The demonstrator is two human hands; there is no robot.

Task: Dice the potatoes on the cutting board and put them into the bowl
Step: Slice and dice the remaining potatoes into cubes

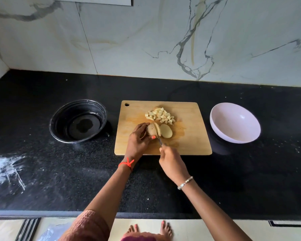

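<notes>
A wooden cutting board (189, 136) lies in the middle of the black counter. On it my left hand (138, 138) grips a brown-skinned potato (151, 130). One cut slice (166, 130) lies flat just right of it, and another slice leans against the potato. My right hand (171, 161) holds a small knife (159, 140), its blade standing in the potato between the leaning slice and the rest. A pile of diced potato pieces (161, 116) sits further back on the board. The white bowl (235, 122) stands right of the board with nothing in it.
A clear glass bowl (78, 120) holding a little water sits left of the board. White powder smears (7, 169) mark the counter's left front. The marble wall rises behind the counter, whose front edge runs just below my forearms.
</notes>
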